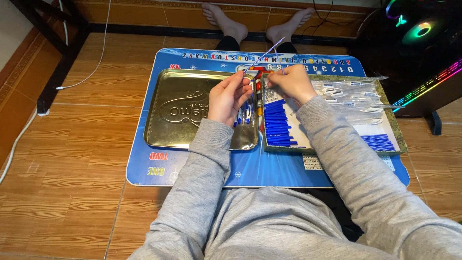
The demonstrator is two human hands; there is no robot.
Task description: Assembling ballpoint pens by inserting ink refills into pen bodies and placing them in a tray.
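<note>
tray: glossy metal | mat: smooth plastic | floor: wood-look, shiny

A low table fills the middle of the frame, across the person's lap. On its left half lies a metal tray; just right of it sits a second tray holding pen caps at its left and clear pen barrels toward the upper right. Both hands hover above the gap between trays, the left hand beside the right hand. A computer case stands at the upper right.
</note>
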